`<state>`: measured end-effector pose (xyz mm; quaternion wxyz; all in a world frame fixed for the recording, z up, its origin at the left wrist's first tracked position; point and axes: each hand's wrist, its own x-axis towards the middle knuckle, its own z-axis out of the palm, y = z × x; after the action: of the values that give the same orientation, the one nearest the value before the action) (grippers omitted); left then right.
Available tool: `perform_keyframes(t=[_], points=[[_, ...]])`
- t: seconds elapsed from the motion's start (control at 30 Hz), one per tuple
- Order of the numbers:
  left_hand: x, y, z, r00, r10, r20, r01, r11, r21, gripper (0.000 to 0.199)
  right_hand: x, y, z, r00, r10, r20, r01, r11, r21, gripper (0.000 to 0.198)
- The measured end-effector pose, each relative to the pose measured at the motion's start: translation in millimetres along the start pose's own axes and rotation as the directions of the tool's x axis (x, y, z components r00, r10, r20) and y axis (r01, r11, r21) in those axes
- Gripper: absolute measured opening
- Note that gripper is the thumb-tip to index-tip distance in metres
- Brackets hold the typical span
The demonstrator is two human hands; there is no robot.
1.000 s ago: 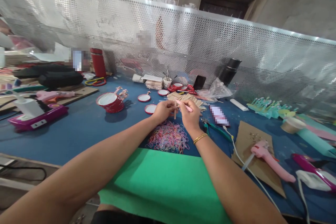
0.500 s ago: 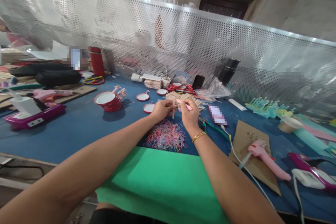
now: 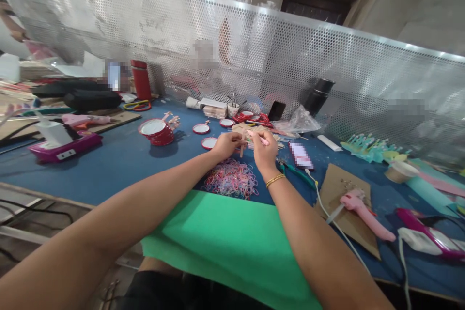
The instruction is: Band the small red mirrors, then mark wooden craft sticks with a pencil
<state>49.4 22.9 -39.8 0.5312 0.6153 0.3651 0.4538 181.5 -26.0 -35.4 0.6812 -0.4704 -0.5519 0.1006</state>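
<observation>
My left hand (image 3: 227, 145) is closed, pinching a small wooden stick (image 3: 242, 149) upright between thumb and fingertips. A pink pen (image 3: 263, 141) lies in the grip of my right hand (image 3: 265, 154), its tip pointing at the stick. Whether the tip touches the wood is too small to tell. Just below both hands spreads a heap of coloured rubber bands (image 3: 230, 178) on the blue tabletop (image 3: 109, 164). Behind the hands are loose wooden sticks (image 3: 240, 127), partly hidden. Close to the left hand lies a white disc with a red rim (image 3: 209, 143).
A stack of red-rimmed discs (image 3: 157, 131) stands to the left, near a purple power strip (image 3: 67, 149). Right of my hands are green-handled pliers (image 3: 300, 174), a phone (image 3: 301, 155) on a cable and a pink glue gun (image 3: 366, 213) on cardboard. Green cloth (image 3: 225, 237) covers my lap.
The view has shifted slightly, so most things on the left sit a little further right. Both hands keep their grip on the stick and the pen, with little movement between them.
</observation>
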Motion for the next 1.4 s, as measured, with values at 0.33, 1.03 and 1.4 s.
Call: perform_keyframes(t=[0.33,1.03,1.4], points=[[2.8,-2.1,-1.1,1.000,-0.008,-0.024,0.009,1.000,0.030,0.020,5.1,10.3,-2.3,0.999,-0.013,-0.029,0.012,0.999,-0.034,0.019],[1.2,-1.9,0.4,1.000,0.015,-0.013,-0.014,1.000,0.024,0.025,4.0,3.3,-3.7,0.997,-0.069,0.041,0.070,0.997,-0.032,0.022],[-1.1,0.4,1.9,1.000,0.008,-0.026,-0.008,1.000,0.017,0.023,4.9,5.2,-3.8,0.997,-0.068,0.045,0.068,0.998,-0.011,0.021]])
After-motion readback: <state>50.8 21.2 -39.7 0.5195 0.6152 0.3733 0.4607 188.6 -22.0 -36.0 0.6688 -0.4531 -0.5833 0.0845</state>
